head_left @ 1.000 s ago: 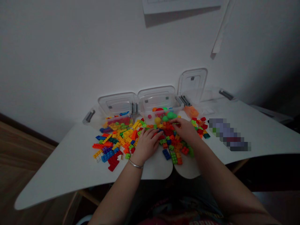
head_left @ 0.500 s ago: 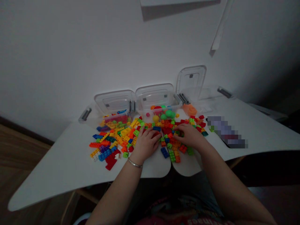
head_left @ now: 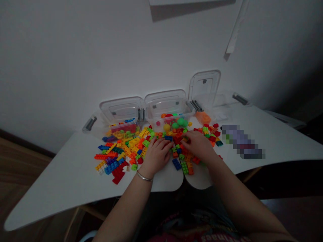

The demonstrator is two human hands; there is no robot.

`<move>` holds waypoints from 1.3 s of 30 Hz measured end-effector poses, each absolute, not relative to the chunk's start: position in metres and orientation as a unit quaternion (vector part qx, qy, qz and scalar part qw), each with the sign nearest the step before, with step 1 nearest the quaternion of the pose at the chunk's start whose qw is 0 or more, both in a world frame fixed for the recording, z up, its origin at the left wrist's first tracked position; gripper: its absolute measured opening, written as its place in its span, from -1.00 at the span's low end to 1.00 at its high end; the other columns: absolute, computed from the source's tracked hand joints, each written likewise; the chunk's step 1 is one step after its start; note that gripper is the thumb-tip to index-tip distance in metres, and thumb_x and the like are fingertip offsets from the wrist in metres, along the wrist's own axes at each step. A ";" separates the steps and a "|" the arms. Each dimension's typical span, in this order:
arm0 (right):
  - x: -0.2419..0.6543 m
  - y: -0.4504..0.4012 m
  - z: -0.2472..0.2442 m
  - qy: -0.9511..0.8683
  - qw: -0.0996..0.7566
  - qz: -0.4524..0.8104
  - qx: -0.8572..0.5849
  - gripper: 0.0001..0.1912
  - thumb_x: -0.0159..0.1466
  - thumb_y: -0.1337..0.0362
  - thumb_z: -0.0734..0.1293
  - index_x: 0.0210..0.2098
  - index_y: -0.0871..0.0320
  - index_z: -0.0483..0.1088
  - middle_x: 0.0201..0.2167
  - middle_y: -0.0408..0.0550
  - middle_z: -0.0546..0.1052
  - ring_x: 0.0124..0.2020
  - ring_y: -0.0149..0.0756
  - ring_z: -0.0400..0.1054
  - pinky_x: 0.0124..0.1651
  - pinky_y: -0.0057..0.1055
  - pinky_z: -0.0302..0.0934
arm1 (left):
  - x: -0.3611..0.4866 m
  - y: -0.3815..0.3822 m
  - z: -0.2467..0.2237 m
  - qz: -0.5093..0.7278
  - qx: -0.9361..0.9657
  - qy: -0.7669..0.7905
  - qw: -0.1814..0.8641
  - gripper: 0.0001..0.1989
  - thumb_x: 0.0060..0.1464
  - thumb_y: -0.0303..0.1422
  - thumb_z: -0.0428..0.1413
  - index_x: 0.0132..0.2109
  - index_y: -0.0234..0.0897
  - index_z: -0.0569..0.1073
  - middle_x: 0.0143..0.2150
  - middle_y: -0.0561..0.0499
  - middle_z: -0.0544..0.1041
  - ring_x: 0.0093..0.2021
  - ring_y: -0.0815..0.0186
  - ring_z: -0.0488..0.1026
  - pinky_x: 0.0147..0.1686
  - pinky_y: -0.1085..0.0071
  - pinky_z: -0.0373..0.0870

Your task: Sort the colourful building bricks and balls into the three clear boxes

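**Toy bricks [head_left: 118,156] lay around both hands on the table [head_left: 65,171].**
Left hand [head_left: 157,156] and right hand [head_left: 198,145] sat side by side among them; behind the hands stood two plastic bins, bricks in the left bin [head_left: 123,116], balls [head_left: 180,121] in the right bin [head_left: 166,107].

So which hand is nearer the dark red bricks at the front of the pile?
The left hand, just to the right of the dark red bricks. The right hand is farther away, beyond the left hand on the same side.

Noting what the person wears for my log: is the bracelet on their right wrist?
No, the silver bangle sits on the wrist of the left hand.
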State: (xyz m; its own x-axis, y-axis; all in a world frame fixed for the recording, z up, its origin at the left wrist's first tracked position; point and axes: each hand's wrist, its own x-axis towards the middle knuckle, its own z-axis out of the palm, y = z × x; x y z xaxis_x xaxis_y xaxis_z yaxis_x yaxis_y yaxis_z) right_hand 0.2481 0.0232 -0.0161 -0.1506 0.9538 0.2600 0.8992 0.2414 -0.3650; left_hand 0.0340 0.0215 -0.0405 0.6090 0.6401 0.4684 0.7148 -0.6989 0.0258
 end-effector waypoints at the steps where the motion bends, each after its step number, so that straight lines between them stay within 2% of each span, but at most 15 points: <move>1: 0.242 0.022 -0.015 -0.756 0.236 0.062 -0.607 -0.75 0.29 0.19 0.27 -0.11 0.13 0.48 -0.11 0.02 0.55 -0.05 -0.16 0.39 -0.01 -0.28 0.24 | 0.034 0.021 -0.040 -0.237 -0.892 -0.377 0.082 -0.65 0.17 -0.40 0.06 0.10 -0.20 0.43 0.05 -0.07 0.53 0.08 0.13 0.41 0.25 -0.02 0.15; 4: 0.221 0.020 -0.015 -0.774 0.260 0.070 -0.573 -0.76 0.30 0.22 0.27 -0.09 0.13 0.47 -0.11 0.02 0.55 -0.05 -0.18 0.39 -0.01 -0.29 0.25 | 0.034 0.021 -0.040 -0.270 -0.874 -0.396 0.086 -0.64 0.17 -0.41 0.04 0.11 -0.24 0.41 0.02 -0.11 0.53 0.03 0.15 0.44 0.22 0.04 0.21; 9: 0.199 0.021 -0.024 -0.812 0.249 0.061 -0.525 -0.79 0.29 0.31 0.28 -0.11 0.17 0.46 -0.12 0.05 0.56 -0.08 -0.17 0.41 0.01 -0.25 0.24 | 0.030 0.025 -0.046 -0.269 -0.852 -0.440 0.089 -0.57 0.14 -0.38 0.09 0.17 -0.26 0.36 0.01 -0.15 0.54 0.03 0.11 0.44 0.19 0.04 0.23; 16: 0.204 0.020 -0.021 -0.818 0.280 0.121 -0.488 -0.77 0.30 0.39 0.23 -0.09 0.15 0.46 -0.10 -0.02 0.55 -0.05 -0.27 0.39 0.07 -0.32 0.23 | 0.030 0.028 -0.048 -0.247 -0.855 -0.449 0.081 -0.66 0.16 -0.35 0.09 0.08 -0.25 0.43 -0.06 -0.10 0.58 0.01 0.11 0.45 0.15 0.06 0.27; 21: 0.246 0.022 -0.011 -0.763 0.274 0.056 -0.583 -0.78 0.29 0.33 0.25 -0.12 0.13 0.48 -0.08 0.00 0.55 -0.03 -0.18 0.38 0.06 -0.24 0.23 | 0.030 0.027 -0.045 -0.260 -0.852 -0.448 0.070 -0.75 0.16 -0.37 0.10 -0.01 -0.22 0.47 -0.10 -0.05 0.59 -0.03 0.13 0.46 0.14 0.04 0.27; 25: 0.277 0.027 -0.015 -0.707 0.216 0.016 -0.673 -0.73 0.25 0.27 0.29 -0.07 0.15 0.49 -0.07 0.08 0.55 -0.02 -0.05 0.37 0.05 -0.16 0.21 | 0.030 0.027 -0.044 -0.272 -0.845 -0.457 0.057 -0.76 0.13 -0.39 0.10 -0.03 -0.22 0.47 -0.04 -0.07 0.57 -0.02 0.13 0.46 0.13 0.06 0.28; 28: 0.285 0.031 -0.025 -0.705 0.193 0.028 -0.682 -0.69 0.26 0.26 0.28 -0.02 0.17 0.48 -0.08 0.10 0.55 -0.02 -0.06 0.38 0.06 -0.18 0.21 | 0.030 0.027 -0.044 -0.274 -0.845 -0.456 0.053 -0.71 0.11 -0.39 0.10 0.00 -0.23 0.46 -0.04 -0.07 0.57 -0.01 0.14 0.46 0.14 0.06 0.27; 31: 0.284 0.036 -0.032 -0.696 0.205 0.037 -0.687 -0.69 0.28 0.23 0.27 -0.04 0.16 0.49 -0.13 0.08 0.57 -0.05 -0.08 0.39 0.03 -0.19 0.22 | 0.030 0.027 -0.044 -0.271 -0.848 -0.452 0.051 -0.72 0.10 -0.40 0.10 -0.01 -0.21 0.48 -0.08 -0.07 0.58 -0.04 0.15 0.47 0.16 0.05 0.25; 37: 0.281 0.041 -0.030 -0.703 0.218 0.052 -0.675 -0.68 0.26 0.23 0.29 -0.03 0.10 0.50 -0.11 0.04 0.58 -0.05 -0.09 0.38 0.04 -0.15 0.22 | 0.031 0.024 -0.043 -0.249 -0.872 -0.416 0.065 -0.61 0.17 -0.40 0.05 0.14 -0.12 0.41 0.14 -0.06 0.49 0.12 0.12 0.40 0.22 -0.03 0.16; 39: 0.279 0.040 -0.027 -0.701 0.222 0.046 -0.676 -0.70 0.26 0.24 0.29 -0.05 0.12 0.51 -0.11 0.06 0.57 -0.04 -0.08 0.38 0.06 -0.13 0.21 | 0.032 0.024 -0.043 -0.232 -0.883 -0.401 0.078 -0.63 0.20 -0.37 0.04 0.14 -0.07 0.41 0.15 -0.03 0.49 0.13 0.11 0.39 0.22 -0.06 0.14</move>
